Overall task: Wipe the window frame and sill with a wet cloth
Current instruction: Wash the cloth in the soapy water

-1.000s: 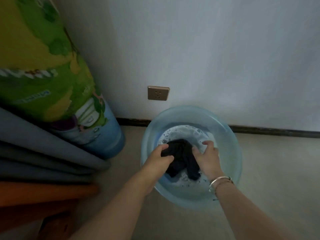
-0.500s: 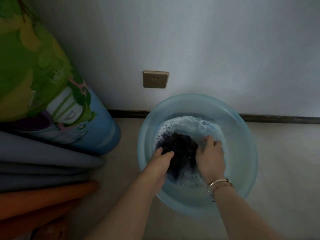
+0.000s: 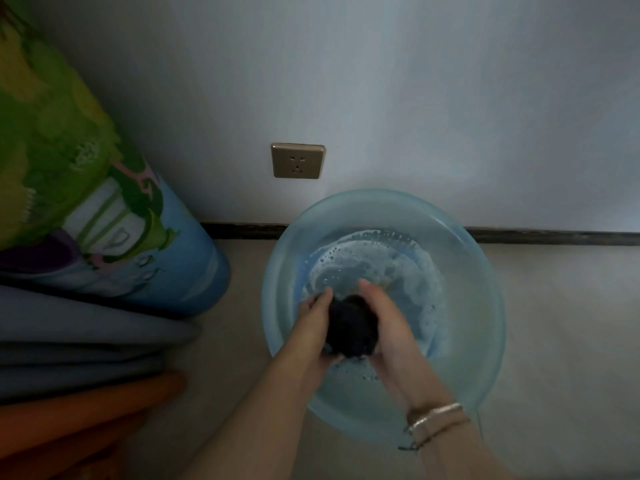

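A dark wet cloth is bunched into a ball over a pale blue plastic basin that stands on the floor by the wall and holds soapy, foamy water. My left hand grips the cloth from the left. My right hand, with bracelets on its wrist, grips it from the right. The two hands squeeze the cloth between them just above the water. No window frame or sill is in view.
A wall socket sits on the white wall above the basin, and a dark skirting board runs along the floor. At the left stand a rolled colourful mat, folded grey fabric and an orange edge.
The cloth was spread loosely in the water between my hands; both hands have gathered it into a tight ball and drawn it towards the near side of the basin.
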`<state>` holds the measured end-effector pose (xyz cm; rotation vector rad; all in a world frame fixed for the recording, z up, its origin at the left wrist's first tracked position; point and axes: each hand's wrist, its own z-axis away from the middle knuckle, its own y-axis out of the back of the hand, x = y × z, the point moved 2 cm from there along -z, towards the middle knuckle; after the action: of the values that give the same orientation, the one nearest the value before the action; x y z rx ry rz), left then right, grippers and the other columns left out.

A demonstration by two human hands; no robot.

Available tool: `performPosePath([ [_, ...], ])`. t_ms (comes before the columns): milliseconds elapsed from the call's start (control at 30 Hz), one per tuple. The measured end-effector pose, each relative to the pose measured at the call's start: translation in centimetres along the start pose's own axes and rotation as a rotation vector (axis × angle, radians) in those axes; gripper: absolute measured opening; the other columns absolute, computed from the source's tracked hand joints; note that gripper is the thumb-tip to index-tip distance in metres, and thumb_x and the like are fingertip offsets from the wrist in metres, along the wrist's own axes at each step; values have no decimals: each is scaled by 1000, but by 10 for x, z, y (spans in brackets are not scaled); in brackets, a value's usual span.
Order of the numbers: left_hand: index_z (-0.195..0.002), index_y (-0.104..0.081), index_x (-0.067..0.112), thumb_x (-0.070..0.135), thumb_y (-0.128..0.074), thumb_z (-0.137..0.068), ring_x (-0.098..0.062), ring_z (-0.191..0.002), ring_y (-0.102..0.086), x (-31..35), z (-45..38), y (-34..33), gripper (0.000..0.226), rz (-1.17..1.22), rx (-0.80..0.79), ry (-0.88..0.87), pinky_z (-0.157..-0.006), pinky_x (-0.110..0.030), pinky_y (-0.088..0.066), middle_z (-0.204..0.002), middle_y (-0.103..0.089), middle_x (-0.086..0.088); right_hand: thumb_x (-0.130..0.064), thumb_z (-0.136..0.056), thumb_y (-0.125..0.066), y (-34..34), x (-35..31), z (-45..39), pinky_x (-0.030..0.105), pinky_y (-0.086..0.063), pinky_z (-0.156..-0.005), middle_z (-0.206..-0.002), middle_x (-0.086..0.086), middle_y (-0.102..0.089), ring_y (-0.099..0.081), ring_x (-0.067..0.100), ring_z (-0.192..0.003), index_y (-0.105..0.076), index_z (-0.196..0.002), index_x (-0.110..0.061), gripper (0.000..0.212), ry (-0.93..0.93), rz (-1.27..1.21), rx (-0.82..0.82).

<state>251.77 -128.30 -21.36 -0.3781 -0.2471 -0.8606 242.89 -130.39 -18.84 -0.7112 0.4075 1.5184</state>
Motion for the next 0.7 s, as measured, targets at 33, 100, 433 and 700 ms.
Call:
performPosePath([
  [33,-125,-51,11,34,-56,-92,-33,-93,-64,-1,-1,-2,40,37,1,-20,-58,-35,-54,-110,-62,-17,-55,-79,-57,-4,2,2,36,-47,-64,-74,15,-65,-62,27,-72,-66,-77,-4,52,37,111,-3],
  [100,-114,-55,1,22,-58,-91,-31,-76,-65,-4,-3,-5,32,41,57,-75,-56,-33,-52,-91,-64,-20,-64,-71,-57,-8,6,0,38,-43,-60,-66,24,-53,-53,24,-65,-58,-75,7,71,184,309,20],
  [433,-106,-45,16,19,-49,-97,-12,-81,-54,2,2,-3,10,-185,115,-142,-65,-28,-50,-98,-53,-3,-36,-98,-42,49,4,-45,40,-39,-83,-105,17,-50,-51,37,-94,-47,-103,-7,29,393,979,681],
  [700,-141,-34,37,24,-45,-99,-27,-115,-53,5,-1,-3,45,-111,3,-81,-91,-51,-50,-134,-51,-5,-31,-99,-40,20,25,-50,36,-45,-83,-101,11,-53,-55,27,-88,-51,-97,-17,18,165,797,234],
])
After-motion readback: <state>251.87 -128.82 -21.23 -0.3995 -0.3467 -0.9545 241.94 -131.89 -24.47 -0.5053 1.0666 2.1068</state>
